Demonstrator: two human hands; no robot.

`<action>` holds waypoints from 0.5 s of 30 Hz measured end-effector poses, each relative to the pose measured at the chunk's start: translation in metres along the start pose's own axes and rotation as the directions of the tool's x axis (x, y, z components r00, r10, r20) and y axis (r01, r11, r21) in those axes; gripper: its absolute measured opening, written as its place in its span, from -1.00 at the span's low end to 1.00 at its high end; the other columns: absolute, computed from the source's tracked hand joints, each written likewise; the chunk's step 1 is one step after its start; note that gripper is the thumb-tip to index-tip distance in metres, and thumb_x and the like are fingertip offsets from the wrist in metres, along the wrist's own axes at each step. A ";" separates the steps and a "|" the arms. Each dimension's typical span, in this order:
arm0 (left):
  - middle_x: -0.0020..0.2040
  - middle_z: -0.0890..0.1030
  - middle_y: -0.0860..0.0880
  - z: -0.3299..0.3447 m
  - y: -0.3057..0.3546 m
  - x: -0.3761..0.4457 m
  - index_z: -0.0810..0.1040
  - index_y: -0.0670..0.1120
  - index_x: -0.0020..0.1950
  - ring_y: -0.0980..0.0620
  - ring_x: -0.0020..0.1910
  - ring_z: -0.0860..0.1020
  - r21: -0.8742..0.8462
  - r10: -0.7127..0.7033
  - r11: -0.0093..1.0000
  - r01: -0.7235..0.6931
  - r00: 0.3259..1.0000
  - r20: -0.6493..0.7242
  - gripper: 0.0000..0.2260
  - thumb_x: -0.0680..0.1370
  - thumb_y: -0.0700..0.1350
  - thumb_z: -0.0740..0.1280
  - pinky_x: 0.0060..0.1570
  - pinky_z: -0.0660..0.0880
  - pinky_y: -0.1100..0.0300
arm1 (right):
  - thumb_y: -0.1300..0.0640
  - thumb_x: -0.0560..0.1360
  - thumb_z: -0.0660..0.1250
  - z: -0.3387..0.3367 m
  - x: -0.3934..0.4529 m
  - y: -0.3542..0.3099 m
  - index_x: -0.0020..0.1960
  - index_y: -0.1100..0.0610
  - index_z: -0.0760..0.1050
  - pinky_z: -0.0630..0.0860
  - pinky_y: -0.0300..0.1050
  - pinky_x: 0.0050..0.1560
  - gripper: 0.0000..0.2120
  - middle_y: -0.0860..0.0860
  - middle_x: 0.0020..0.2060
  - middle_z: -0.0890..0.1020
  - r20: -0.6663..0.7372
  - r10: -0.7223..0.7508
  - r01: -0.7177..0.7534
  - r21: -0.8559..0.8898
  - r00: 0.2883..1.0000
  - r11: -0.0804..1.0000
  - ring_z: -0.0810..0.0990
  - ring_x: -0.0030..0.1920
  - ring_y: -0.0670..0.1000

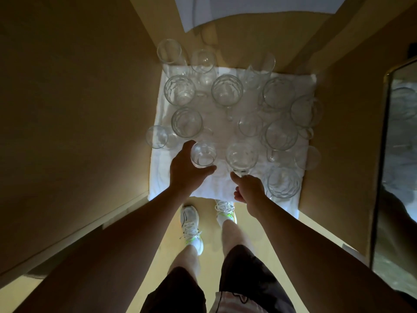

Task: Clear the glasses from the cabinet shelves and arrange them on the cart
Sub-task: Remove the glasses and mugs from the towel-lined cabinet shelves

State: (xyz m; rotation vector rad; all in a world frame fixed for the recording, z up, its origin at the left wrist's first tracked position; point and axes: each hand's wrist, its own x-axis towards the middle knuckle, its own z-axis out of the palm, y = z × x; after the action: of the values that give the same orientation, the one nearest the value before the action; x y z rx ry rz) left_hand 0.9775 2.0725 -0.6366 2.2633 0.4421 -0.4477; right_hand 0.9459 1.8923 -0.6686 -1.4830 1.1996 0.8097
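Dim, warm-toned wide-angle view. The white cloth (180,190) is the brightest area; brown panels around it fall into shadow. Straight edges bow outward from the cloth, and its glasses (228,91) look soft.

I see the white cloth (225,129) crowded with glasses along its left, right and far edges. A bare lane runs down its middle (217,126). The near-left corner (162,184) lies open; a big faceted glass (283,182) blocks the near-right corner.

White sneakers (190,224) stand on the pale floor (252,224); a mirror (401,168) leans at right.
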 end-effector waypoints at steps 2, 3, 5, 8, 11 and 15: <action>0.23 0.62 0.03 -0.011 0.004 -0.006 0.39 0.02 0.40 -0.01 0.18 0.58 0.019 0.032 0.999 -0.032 0.999 0.012 -0.22 0.27 0.10 0.66 0.16 0.52 0.11 | -0.06 0.54 0.45 -0.001 -0.010 0.004 -0.14 0.19 0.51 0.65 0.10 0.08 -0.68 0.08 -0.37 0.53 0.002 -0.025 0.026 -0.050 1.000 0.998 0.55 -0.32 0.07; 0.25 0.61 0.02 -0.017 0.006 -0.008 0.39 0.01 0.41 -0.01 0.21 0.57 0.020 0.044 0.999 -0.044 0.999 0.018 -0.21 0.27 0.09 0.66 0.18 0.52 0.10 | -0.07 0.54 0.44 -0.001 -0.016 0.006 -0.16 0.20 0.51 0.65 0.12 0.09 -0.66 0.08 -0.38 0.53 0.004 -0.048 0.048 -0.077 0.999 0.996 0.56 -0.32 0.08; 0.30 0.59 0.03 -0.029 0.011 -0.014 0.38 0.01 0.42 -0.01 0.26 0.55 0.013 0.055 0.998 -0.055 0.998 0.029 -0.19 0.27 0.09 0.66 0.20 0.50 0.11 | -0.10 0.54 0.42 -0.002 -0.029 0.008 -0.17 0.21 0.52 0.66 0.14 0.08 -0.64 0.08 -0.39 0.55 0.000 -0.083 0.083 -0.096 0.997 0.992 0.59 -0.33 0.09; 0.20 0.58 0.14 -0.048 0.018 -0.027 0.41 0.04 0.37 0.08 0.19 0.54 0.004 0.089 0.996 -0.089 0.996 0.020 -0.22 0.25 0.11 0.66 0.05 0.40 0.28 | -0.13 0.52 0.44 -0.006 -0.052 0.010 -0.13 0.19 0.55 0.68 0.12 0.02 -0.64 0.09 -0.37 0.59 -0.010 -0.120 0.119 -0.066 0.993 0.991 0.62 -0.35 0.07; 0.03 0.50 0.28 -0.068 0.025 -0.047 0.44 0.08 0.27 0.19 0.06 0.49 -0.033 0.165 0.986 -0.166 0.986 -0.016 -0.31 0.24 0.09 0.67 -0.11 0.31 0.48 | -0.12 0.50 0.47 -0.010 -0.083 0.009 -0.09 0.23 0.57 0.70 0.05 -0.11 -0.62 0.13 -0.35 0.59 -0.021 -0.167 0.167 -0.005 0.986 0.986 0.61 -0.37 0.10; 0.03 0.55 0.15 -0.103 0.035 -0.078 0.42 0.05 0.24 0.09 0.00 0.53 -0.019 0.229 0.973 -0.229 0.973 -0.019 -0.30 0.20 0.19 0.62 -0.12 0.37 0.28 | -0.06 0.46 0.53 -0.016 -0.133 0.008 -0.17 0.22 0.55 0.64 -0.10 -0.38 -0.65 0.17 -0.35 0.60 -0.045 -0.247 0.249 0.067 0.968 0.966 0.61 -0.38 0.13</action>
State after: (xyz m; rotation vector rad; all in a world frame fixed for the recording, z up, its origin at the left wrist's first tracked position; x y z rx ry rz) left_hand 0.9434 2.1131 -0.5139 2.2647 0.1891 -0.3042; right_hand 0.9001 1.9130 -0.5438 -1.5562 1.0327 0.5664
